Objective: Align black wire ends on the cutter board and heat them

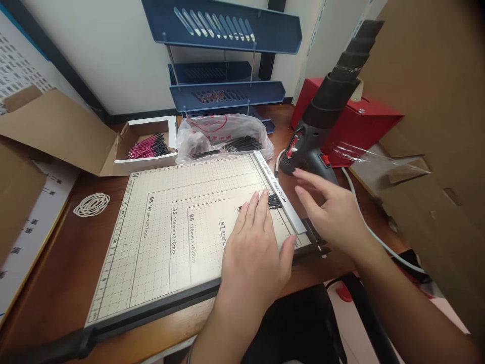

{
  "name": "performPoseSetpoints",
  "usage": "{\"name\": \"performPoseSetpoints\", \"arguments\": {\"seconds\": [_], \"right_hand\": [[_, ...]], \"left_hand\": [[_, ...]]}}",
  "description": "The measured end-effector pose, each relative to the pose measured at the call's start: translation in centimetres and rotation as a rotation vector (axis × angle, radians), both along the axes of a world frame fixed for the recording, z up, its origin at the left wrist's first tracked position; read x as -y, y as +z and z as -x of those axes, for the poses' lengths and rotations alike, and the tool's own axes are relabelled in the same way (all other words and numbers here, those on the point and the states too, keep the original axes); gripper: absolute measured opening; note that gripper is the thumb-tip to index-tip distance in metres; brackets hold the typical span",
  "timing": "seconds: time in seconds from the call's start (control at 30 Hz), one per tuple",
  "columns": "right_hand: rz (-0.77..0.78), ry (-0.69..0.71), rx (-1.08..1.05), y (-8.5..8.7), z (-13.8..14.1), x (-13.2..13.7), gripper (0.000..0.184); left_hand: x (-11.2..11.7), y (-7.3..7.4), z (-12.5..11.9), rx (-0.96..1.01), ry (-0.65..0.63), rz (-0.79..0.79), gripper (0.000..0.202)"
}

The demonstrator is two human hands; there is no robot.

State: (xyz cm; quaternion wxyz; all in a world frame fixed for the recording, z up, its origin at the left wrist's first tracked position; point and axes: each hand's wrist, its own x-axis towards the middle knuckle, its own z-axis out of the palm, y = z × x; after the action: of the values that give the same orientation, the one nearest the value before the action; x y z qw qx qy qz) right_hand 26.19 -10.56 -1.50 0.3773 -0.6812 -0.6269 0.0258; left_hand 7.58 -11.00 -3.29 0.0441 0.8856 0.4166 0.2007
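Observation:
My left hand (pixel 252 247) lies flat with its fingers stretched out, pressing on a small bunch of thin black strands (pixel 275 201). The strands rest on the gridded board of a paper cutter (pixel 159 268) and reach the silver edge bar (pixel 282 194); my fingers cover part of them. To the right of that bar my right hand (pixel 333 212) hovers with thumb and fingers apart, holding nothing. The cutter's black blade arm (pixel 159 308) runs along the near side of the board, its handle (pixel 45 351) at the lower left.
Behind the cutter are a box of pink-and-black strands (pixel 149 146), a plastic bag of black strands (pixel 231 141) and a blue rack (pixel 227 93). A heat gun (pixel 322 126) stands beside a red box (pixel 375 119) at right. A coiled white cord (pixel 92 205) lies left.

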Motion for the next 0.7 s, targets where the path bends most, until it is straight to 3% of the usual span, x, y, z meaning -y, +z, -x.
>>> {"name": "performPoseSetpoints", "arguments": {"seconds": [0.1,0.2,0.3,0.43,0.7], "right_hand": [[-0.179,-0.157,0.224,-0.1,-1.5,-0.5,0.036],[-0.111,-0.214,0.394,-0.6,-3.2,-0.9,0.052],[0.006,-0.185,0.356,-1.5,-4.3,-1.1,0.06],[-0.031,-0.179,0.297,-2.0,-4.8,-1.4,0.065],[0.017,-0.183,0.325,-1.4,-4.3,-1.7,0.057]], "left_hand": [[0.1,0.1,0.3,0.014,-0.01,-0.048,0.071],[0.4,0.1,1.0,0.049,0.02,-0.111,0.067],[1.0,0.0,2.4,0.04,0.057,-0.155,0.061],[1.5,-0.2,3.9,0.005,0.09,-0.196,0.057],[1.6,-0.4,3.9,0.006,0.125,-0.14,0.061]]}}
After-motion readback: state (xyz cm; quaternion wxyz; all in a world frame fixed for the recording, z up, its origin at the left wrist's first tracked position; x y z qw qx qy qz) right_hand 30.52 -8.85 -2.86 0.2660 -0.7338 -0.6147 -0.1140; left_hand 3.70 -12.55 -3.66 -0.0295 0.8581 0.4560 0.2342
